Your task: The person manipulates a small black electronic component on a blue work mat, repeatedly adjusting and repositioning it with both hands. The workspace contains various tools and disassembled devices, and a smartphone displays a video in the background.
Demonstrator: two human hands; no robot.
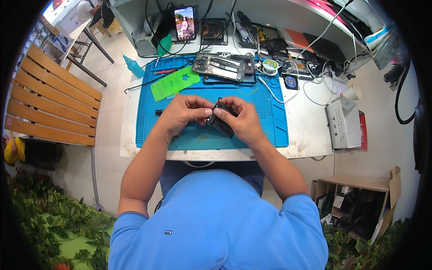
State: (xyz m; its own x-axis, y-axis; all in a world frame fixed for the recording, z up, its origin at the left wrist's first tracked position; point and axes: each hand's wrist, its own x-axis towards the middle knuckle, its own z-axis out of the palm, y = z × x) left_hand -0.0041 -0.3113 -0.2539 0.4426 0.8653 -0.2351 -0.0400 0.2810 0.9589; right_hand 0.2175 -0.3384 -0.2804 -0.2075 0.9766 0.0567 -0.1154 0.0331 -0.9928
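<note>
My right hand (244, 118) grips a dark, flat phone-like device (223, 128), tilted above the blue work mat (211, 143). My left hand (185, 113) is closed in a pinch, thumb and finger meeting at the device's left edge; whatever sits between those fingertips is too small to make out. Beside the left wrist a short black cylindrical object (159, 112) pokes out, partly hidden. Beyond the hands lies a bright green card-like sheet (174, 84). An opened phone (219, 67) with its inner parts showing rests farther back on the mat.
A teal squeeze bottle (133, 67) stands at the mat's left. A lit phone (185, 23) leans at the back near a green blower bulb (164, 45). A solder spool (270, 67), loose cables and tools crowd the back right. A white box (342, 123) is at the right edge.
</note>
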